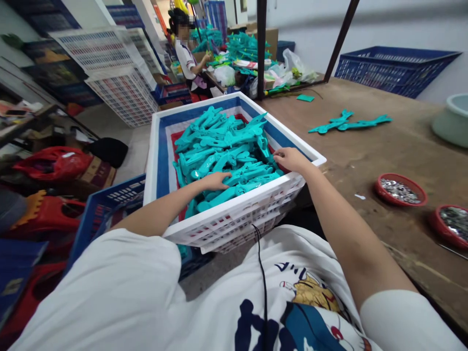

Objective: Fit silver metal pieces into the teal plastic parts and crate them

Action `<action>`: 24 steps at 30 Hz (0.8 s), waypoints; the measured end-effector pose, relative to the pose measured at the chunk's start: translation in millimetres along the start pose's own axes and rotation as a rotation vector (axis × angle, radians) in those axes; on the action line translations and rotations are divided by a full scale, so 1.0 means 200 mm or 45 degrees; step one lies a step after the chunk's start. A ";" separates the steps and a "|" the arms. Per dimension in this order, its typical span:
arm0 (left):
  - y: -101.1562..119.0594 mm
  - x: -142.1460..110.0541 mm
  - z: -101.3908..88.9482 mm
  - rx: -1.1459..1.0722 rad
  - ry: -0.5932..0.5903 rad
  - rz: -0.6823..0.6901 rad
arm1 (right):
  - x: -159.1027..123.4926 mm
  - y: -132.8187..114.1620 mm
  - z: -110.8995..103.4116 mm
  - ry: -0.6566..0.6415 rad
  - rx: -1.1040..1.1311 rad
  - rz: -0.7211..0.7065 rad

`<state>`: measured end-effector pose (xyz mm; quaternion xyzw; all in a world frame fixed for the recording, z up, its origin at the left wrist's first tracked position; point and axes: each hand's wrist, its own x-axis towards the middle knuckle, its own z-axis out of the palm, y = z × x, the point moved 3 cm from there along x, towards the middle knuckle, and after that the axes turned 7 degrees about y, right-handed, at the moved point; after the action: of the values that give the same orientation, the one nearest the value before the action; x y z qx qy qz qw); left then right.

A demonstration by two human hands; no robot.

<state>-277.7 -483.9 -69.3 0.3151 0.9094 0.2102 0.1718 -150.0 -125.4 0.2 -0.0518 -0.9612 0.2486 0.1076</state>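
A white plastic crate [234, 207] in front of me has a striped blue, white and red lining and is heaped with turquoise plastic pieces [219, 146], long and jointed-looking. My left hand [216, 181] lies over the near part of the heap, touching the pieces, fingers apart and partly hidden among them. At the crate's right inner side is my right hand [291, 159], its fingers loosely spread and bent down beside the pieces. Nothing shows held in either hand. On the worktable to the right, several like turquoise pieces [347, 124] lie crossed.
The brown worktable [365, 156] carries two red bowls of small metal parts, one a red bowl [420, 195], and a pale tub [453, 119]. A blue crate [395, 68] stands behind. Another person [188, 53] sits near piled turquoise pieces. Stacked white crates [109, 58] stand left.
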 end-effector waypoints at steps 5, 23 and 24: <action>0.05 -0.02 -0.18 -0.213 0.121 0.039 | 0.00 -0.01 0.00 -0.003 -0.014 -0.015; 0.56 -0.31 -0.29 -1.577 0.801 0.322 | -0.21 -0.74 0.37 0.364 0.502 -0.784; 0.56 -0.31 -0.29 -1.582 0.777 0.327 | -0.21 -0.74 0.37 0.357 0.535 -0.777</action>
<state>-200.8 -460.1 46.2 0.1904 0.5843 0.7883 0.0311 -133.3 -295.2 1.4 0.2259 -0.8367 0.3870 0.3149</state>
